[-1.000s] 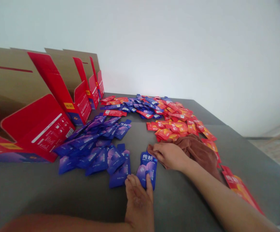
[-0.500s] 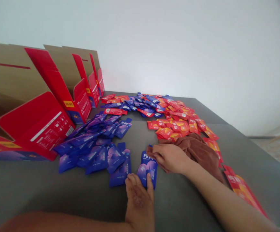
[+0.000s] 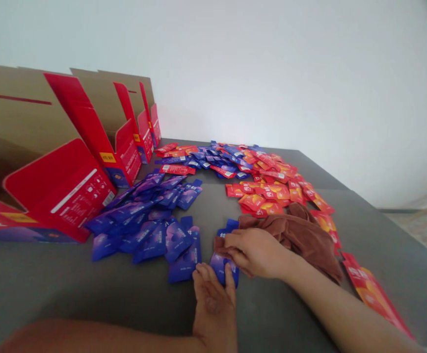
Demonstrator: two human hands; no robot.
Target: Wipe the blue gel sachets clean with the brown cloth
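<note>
Right hand clenches a blue sachet, left hand open against it near the table's front edge; many red sachets and other blue sachets still lie loose, cartons standing open.

The right hand has slid left over the blue sachet, brown cloth following.

Bare left hand palm down, fingers spread; bare right hand angled in from right, fingers curled inward
</note>
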